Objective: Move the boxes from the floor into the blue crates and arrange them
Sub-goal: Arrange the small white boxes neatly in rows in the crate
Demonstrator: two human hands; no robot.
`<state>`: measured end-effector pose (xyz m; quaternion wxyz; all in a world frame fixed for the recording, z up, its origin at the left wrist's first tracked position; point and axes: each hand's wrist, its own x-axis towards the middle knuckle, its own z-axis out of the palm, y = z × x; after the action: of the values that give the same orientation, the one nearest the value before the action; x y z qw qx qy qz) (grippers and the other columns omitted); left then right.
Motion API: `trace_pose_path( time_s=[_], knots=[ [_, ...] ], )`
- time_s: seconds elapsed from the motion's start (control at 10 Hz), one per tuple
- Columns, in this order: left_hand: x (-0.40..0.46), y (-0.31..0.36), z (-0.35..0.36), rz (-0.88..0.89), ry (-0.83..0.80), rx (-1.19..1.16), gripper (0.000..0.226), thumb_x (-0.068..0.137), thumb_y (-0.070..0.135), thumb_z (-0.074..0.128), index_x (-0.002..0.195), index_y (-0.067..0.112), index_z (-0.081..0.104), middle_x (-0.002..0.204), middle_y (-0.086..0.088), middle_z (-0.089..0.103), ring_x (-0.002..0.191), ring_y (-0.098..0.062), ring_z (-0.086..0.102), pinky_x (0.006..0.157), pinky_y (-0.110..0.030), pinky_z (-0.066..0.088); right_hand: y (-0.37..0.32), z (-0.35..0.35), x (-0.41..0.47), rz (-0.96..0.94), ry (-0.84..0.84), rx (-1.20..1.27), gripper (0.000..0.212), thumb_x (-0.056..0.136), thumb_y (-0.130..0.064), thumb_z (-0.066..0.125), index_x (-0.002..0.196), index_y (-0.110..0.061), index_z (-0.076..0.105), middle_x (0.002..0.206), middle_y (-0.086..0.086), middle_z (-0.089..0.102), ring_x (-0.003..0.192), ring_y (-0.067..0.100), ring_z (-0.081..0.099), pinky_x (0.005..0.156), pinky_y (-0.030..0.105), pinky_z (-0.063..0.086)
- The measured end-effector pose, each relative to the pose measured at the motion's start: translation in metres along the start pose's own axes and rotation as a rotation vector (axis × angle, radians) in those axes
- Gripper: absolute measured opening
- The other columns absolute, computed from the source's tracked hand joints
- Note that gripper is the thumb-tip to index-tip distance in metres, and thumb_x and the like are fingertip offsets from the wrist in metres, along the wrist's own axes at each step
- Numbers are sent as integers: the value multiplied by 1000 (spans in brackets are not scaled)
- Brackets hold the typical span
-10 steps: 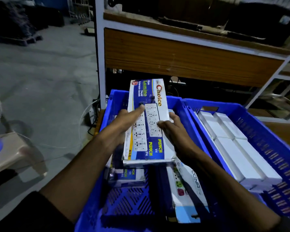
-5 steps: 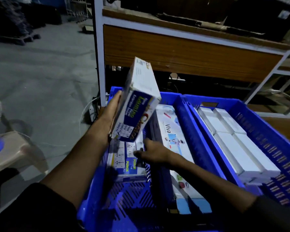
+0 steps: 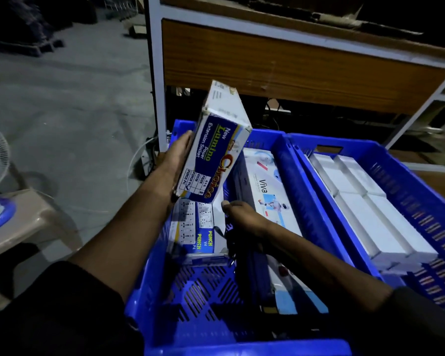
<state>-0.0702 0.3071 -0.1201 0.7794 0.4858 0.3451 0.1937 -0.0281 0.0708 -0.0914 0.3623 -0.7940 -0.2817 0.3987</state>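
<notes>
Fingers (image 3: 183,140) of left hand (image 3: 176,163) around tilted Choice box (image 3: 216,150) above left crate (image 3: 288,160).

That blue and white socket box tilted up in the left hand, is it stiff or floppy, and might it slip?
The Lumino box probably handles stiffly: its edges stay straight while tilted. It seems fairly light, since the left hand alone props it. Its scuffed corners suggest soft cardboard that dents easily.

Storeroom or warehouse: bare concrete floor (image 3: 62,104), metal-framed shelving (image 3: 293,70), blue crates (image 3: 385,160) of boxed stock.
</notes>
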Motion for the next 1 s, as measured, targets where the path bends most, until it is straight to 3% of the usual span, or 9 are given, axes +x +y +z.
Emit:
trace_pose_path(
  time_s=[0.1, 0.2, 0.3, 0.4, 0.5, 0.6, 0.7, 0.8, 1.0],
  knots=[
    [-95, 28, 42, 63, -99, -56, 49, 96, 55, 55, 106, 9, 68, 94, -11, 71, 81, -25, 65, 69, -29, 52, -5, -2, -2, -7, 40, 234, 29, 104, -29, 41, 91, -8, 57, 74, 12, 41, 52, 18, 40, 51, 25, 34],
    [-91, 24, 49, 107, -4, 21, 42, 97, 53, 55, 102, 17, 76, 101, -8, 77, 86, -24, 74, 86, -36, 58, -10, -27, -5, -104, 115, 496, 42, 99, 4, 38, 67, -6, 65, 65, 11, 59, 57, 21, 57, 57, 21, 49],
    [-97, 21, 54, 160, 96, 148, 38, 97, 53, 56, 89, 20, 74, 99, -3, 77, 83, -18, 71, 87, -35, 55, -22, -54, -3, -119, 274, 648, 28, 104, -18, 46, 89, -5, 67, 78, 12, 70, 78, 29, 63, 73, 34, 52],
    [-91, 16, 57, 173, 82, 174, 36, 99, 46, 56, 100, 14, 71, 89, -4, 76, 76, -19, 72, 71, -31, 57, -25, -65, 2, -97, 221, 776, 57, 103, -55, 35, 113, -7, 64, 110, 22, 67, 97, 35, 62, 92, 44, 49],
    [-100, 19, 61, 189, 109, 211, 39, 100, 43, 56, 115, 8, 64, 102, -11, 75, 80, -22, 73, 61, -28, 60, -27, -62, -3, -206, 188, 634, 53, 98, -53, 49, 120, -8, 64, 113, 21, 68, 107, 41, 62, 98, 49, 46],
    [-100, 17, 60, 189, 120, 197, 49, 88, 50, 62, 118, 11, 64, 105, -12, 75, 90, -29, 74, 83, -51, 61, -24, -49, -3, -336, 204, 392, 50, 86, -54, 65, 110, -11, 68, 118, 31, 64, 116, 53, 57, 98, 71, 42],
    [-98, 13, 55, 198, 189, 251, 63, 67, 57, 61, 115, 15, 65, 102, -9, 75, 91, -31, 73, 86, -57, 59, -20, -45, -5, -406, 235, 103, 48, 86, -62, 59, 107, -20, 68, 103, 6, 75, 96, 25, 70, 89, 54, 55],
    [-99, 9, 55, 341, 328, 557, 65, 73, 47, 64, 129, 13, 55, 123, -10, 67, 110, -31, 65, 97, -48, 53, -13, -41, -4, -411, 268, -192, 36, 99, -54, 48, 108, -21, 60, 101, -3, 68, 91, 18, 62, 77, 32, 44],
    [-100, 1, 60, 541, 312, 1028, 50, 94, 23, 60, 139, 3, 50, 146, -15, 49, 135, -33, 44, 110, -43, 38, -8, -15, 2, -434, 122, -637, 53, 100, -40, 53, 134, 0, 42, 129, 25, 57, 122, 39, 52, 87, 36, 41]
  ],
)
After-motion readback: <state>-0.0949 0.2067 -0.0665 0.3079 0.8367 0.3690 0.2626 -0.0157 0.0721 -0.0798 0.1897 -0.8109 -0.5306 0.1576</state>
